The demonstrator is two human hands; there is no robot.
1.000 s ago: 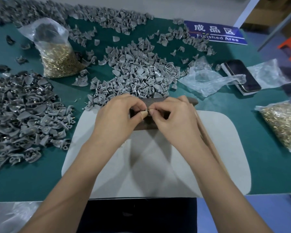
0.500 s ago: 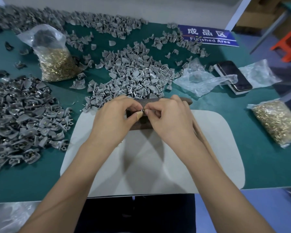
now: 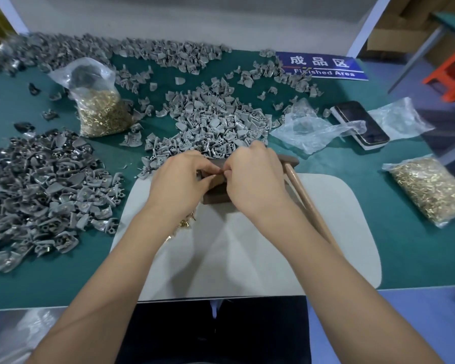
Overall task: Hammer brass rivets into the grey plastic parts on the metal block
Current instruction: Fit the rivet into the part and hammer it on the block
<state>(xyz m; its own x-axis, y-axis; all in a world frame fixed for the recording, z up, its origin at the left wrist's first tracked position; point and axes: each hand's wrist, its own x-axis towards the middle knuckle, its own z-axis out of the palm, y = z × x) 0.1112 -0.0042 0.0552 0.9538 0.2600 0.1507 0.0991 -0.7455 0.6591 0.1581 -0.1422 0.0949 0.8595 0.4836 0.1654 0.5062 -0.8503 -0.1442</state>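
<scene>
**1 head-worn view, looking forward and down**

Only 1 camera shows this moment, worn on the person's head, so no second view shares the scene. It looks steeply down along both forearms, close to the left hand [image 3: 180, 179] and right hand [image 3: 255, 179] at centre. Its wide angle bends the green table [image 3: 418, 258] edges and reaches the back wall.

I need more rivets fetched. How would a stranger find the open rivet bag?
Start at the green table and look to its far left, behind the big heap of grey parts. The open rivet bag stands there upright, mouth gaping; the other rivet bag lies flat on the right.
</scene>
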